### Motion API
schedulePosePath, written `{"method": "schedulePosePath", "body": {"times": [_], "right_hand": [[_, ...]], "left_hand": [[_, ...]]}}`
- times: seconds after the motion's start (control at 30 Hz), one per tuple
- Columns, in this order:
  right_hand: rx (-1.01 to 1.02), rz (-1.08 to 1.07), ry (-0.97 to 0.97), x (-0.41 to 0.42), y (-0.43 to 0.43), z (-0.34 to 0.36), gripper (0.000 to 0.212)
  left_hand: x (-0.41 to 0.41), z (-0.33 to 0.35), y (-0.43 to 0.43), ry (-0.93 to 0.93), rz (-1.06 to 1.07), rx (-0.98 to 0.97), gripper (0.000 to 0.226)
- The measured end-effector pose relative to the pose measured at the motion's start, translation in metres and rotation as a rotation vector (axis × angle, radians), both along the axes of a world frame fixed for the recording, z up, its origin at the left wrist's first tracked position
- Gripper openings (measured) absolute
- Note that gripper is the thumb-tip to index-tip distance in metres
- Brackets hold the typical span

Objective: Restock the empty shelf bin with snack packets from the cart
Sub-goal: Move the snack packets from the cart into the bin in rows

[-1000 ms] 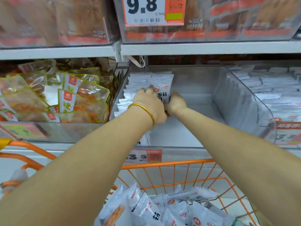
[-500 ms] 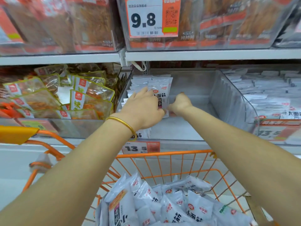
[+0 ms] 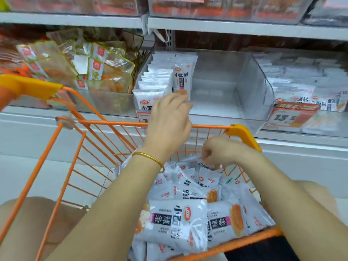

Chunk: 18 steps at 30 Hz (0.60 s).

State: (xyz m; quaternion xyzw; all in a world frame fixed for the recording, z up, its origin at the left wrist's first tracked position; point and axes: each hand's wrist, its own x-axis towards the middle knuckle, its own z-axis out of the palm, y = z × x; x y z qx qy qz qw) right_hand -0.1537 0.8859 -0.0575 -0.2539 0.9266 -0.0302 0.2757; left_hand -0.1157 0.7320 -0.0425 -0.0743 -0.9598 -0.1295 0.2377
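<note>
Supermarket shelving fills our view, with the orange wire cart (image 3: 116,129) parked tight against it, and we start down at our end of that cart: the heap of white snack packets (image 3: 188,210) lies loose in the basket, labels facing every way, plenty left to move.

Half a second ago both our hands were up in the clear shelf bin (image 3: 250,87), pressing the standing row into place. Now they've pulled out. Our right hand (image 3: 222,153) has dropped right down into the cart, knuckles up, wrist bent, fingers curled over the far end of the heap. It looks to be pinching a packet edge, but the blur there is heavy and we can't say for sure that it has hold of anything. Our left hand (image 3: 169,121), the one with the gold bangle (image 3: 150,159), is on its way back too: it hangs above the cart's far rail, palm down, fingers loosely spread and carrying nothing, fingertips in line with the front of the bin.

So that batch is placed and we judge the next fetch is under way.

Farther out, the row of packets (image 3: 160,80) stands upright along the bin's left wall, front to back, with one taller packet (image 3: 183,78) facing us beside it. Everything right of that is bare bin floor, so the bin is well short of full. Beyond its right wall, the neighbouring bin (image 3: 310,81) is already packed with the same white packets.
</note>
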Motion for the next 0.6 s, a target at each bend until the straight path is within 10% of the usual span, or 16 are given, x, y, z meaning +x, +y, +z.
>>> {"method": "schedulePosePath", "body": {"times": [0.13, 0.37, 0.6], "right_hand": [[0.046, -0.086, 0.347, -0.011, 0.001, -0.013, 0.014], [0.171, 0.005, 0.304, 0.001, -0.018, -0.028, 0.015], [-0.422, -0.074, 0.210, -0.003, 0.025, 0.025, 0.013]], "left_hand": [[0.014, -0.014, 0.002, 0.082, -0.010, 0.007, 0.040], [0.012, -0.014, 0.009, 0.149, -0.035, 0.010, 0.033], [0.012, -0.013, 0.006, 0.076, -0.008, 0.226, 0.030]]}}
